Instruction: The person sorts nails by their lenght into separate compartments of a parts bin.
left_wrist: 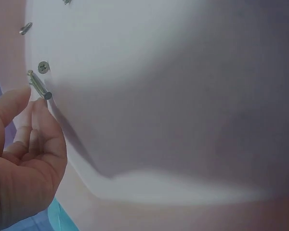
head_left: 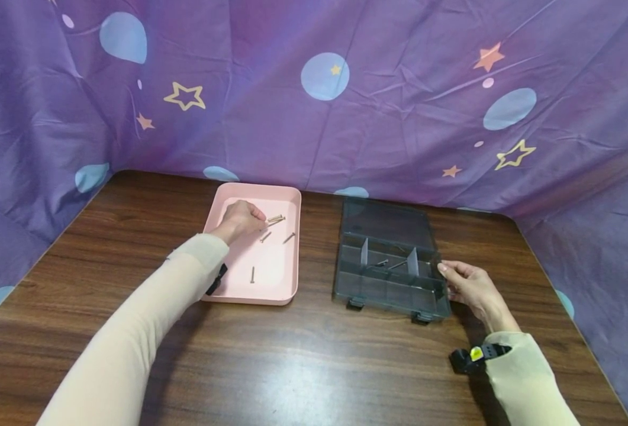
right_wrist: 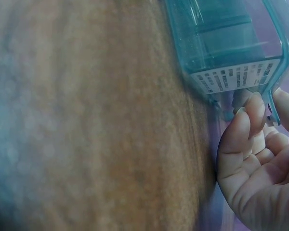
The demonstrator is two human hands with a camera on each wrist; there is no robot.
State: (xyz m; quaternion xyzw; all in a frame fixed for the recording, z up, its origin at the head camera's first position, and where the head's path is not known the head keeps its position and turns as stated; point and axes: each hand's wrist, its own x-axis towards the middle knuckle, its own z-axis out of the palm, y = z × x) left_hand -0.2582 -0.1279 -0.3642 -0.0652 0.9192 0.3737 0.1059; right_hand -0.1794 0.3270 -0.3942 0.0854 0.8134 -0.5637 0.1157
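My left hand is over a shallow pink tray, its fingertips beside two screws lying close together. In the left wrist view, thumb and forefinger of the left hand are apart, right at the end of a screw; a firm hold does not show. Pinched between thumb and fingers of my right hand is the right side of a dark clear plastic compartment box, lid raised behind it. A few dark screws lie in its middle compartment.
More screws lie in the tray, including one near its front. Two pale dividers stand in the box, and two latches hang on its front. A purple patterned cloth hangs behind the brown wooden table.
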